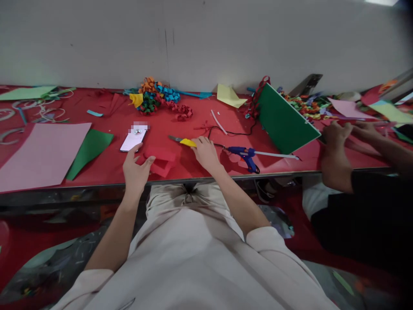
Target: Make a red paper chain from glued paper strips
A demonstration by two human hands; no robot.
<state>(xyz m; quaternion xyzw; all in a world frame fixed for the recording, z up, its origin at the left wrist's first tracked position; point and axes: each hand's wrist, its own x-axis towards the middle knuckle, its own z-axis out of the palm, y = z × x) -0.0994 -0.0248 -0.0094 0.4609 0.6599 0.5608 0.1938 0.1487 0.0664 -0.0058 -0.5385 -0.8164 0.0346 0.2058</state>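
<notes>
My left hand (pixel 137 168) is at the front of the red table, its thumb and fingers apart. The thumb tip meets the edge of a folded piece of red paper (pixel 163 162); I cannot make out a grip on it. Just beyond those fingers lies a phone (pixel 134 138) with a lit screen. My right hand (pixel 206 153) is closed around a yellow-handled tool (pixel 187 142) with a dark, blade-like end pointing left. Its rear is hidden under my fingers, so scissors or knife cannot be told. Right of this hand rests a blue glue gun (pixel 243 156) with a white glue stick in its back.
Curled paper strips (pixel 158 97) are heaped near the wall. A green board (pixel 285 118) leans upright at right, beside a co-worker's hands (pixel 337 131). Pink sheets (pixel 45 155) and a green sheet (pixel 88 153) lie at left. A black cord (pixel 238 133) crosses the table (pixel 193 122).
</notes>
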